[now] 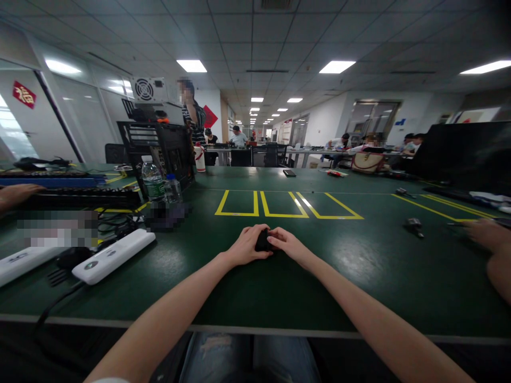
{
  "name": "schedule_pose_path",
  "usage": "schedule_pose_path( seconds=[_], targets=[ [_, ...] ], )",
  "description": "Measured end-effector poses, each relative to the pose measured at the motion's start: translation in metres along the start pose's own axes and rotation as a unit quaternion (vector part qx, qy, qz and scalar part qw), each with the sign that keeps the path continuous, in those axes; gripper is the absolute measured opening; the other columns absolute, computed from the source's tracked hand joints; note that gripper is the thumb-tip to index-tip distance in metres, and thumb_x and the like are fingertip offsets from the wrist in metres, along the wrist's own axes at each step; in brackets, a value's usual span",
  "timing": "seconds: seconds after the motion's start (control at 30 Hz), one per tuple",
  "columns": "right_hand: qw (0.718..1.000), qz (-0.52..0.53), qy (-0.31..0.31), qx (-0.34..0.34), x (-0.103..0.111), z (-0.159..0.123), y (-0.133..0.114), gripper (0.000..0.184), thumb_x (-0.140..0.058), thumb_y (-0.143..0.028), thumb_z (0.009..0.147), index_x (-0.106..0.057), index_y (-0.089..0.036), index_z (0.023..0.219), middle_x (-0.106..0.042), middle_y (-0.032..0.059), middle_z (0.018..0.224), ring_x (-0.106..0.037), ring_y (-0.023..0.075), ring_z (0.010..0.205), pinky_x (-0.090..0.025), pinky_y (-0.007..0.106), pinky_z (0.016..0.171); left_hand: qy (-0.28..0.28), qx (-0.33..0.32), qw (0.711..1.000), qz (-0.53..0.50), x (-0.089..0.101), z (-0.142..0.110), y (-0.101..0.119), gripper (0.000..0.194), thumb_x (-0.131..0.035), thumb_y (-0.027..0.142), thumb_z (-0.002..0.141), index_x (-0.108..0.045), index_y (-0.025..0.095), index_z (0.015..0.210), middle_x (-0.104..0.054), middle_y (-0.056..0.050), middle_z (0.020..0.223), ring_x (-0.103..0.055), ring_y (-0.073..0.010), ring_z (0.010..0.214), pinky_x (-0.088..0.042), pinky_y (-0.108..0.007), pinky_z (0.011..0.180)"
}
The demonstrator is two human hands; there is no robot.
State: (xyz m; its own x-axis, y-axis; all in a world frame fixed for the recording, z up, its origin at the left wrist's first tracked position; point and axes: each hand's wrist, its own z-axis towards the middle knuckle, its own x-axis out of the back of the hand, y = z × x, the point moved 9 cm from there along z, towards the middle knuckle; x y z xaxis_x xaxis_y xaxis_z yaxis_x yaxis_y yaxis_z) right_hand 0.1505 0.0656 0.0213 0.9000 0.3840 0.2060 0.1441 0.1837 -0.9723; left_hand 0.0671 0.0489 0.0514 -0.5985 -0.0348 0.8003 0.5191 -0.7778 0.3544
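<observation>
A small black object [262, 241] sits between my two hands at the middle of the green table [223, 298]; its kind is hidden by my fingers. My left hand [249, 246] is curled round its left side, resting at the table surface. From the right, my right hand [290, 246] touches it with thumb and fingers. Just beyond my hands, yellow tape [239, 214] marks several outlined boxes on the tabletop.
To the left lie white power strips [115, 256], a keyboard [83, 199], water bottles [153, 178] and an open computer case [159, 143]. Small metal parts [414, 227] and another person's hand [487, 234] are at right. Another hand [18, 196] is at far left. A phone [289, 173] lies farther back.
</observation>
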Motion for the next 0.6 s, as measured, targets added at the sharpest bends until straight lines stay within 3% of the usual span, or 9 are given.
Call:
schedule_pose_path(
  seconds=[0.13, 0.33, 0.6],
  targets=[
    [0.999, 0.002, -0.031, 0.024, -0.0032, -0.003, -0.0054, 0.031, -0.062, -0.031, 0.066, -0.045, -0.021, 0.091, -0.056, 0.0008, 0.089, -0.053, 0.0169, 0.089, -0.041, 0.036, 0.082, 0.002, -0.005, 1.0, -0.003, 0.0002, -0.0002, 0.0008, 0.059, -0.059, 0.037, 0.067, -0.03, 0.023, 0.116, -0.046, -0.004, 0.11, -0.045, -0.0195, 0.102, -0.026, -0.037, 0.094],
    [1.0, 0.009, 0.012, 0.025, 0.0004, 0.0015, -0.0026, 0.026, -0.054, -0.039, 0.071, -0.046, -0.02, 0.087, -0.056, 0.0007, 0.083, -0.054, 0.0161, 0.082, -0.044, 0.034, 0.074, 0.007, -0.004, 1.0, -0.005, -0.0007, 0.0009, -0.0006, 0.061, -0.06, 0.037, 0.065, -0.029, 0.024, 0.116, -0.046, -0.004, 0.11, -0.044, -0.0198, 0.103, -0.026, -0.037, 0.093],
    [1.0, 0.009, 0.007, -0.007, 0.0014, 0.0023, 0.0021, 0.029, -0.057, -0.036, 0.069, -0.05, -0.018, 0.091, -0.054, 0.0051, 0.097, -0.051, 0.0186, 0.093, -0.041, 0.037, 0.082, 0.001, -0.003, 1.0, -0.005, -0.0012, 0.0002, -0.0017, 0.061, -0.059, 0.037, 0.065, -0.029, 0.024, 0.116, -0.046, -0.004, 0.11, -0.044, -0.0197, 0.102, -0.026, -0.037, 0.094]
  ],
)
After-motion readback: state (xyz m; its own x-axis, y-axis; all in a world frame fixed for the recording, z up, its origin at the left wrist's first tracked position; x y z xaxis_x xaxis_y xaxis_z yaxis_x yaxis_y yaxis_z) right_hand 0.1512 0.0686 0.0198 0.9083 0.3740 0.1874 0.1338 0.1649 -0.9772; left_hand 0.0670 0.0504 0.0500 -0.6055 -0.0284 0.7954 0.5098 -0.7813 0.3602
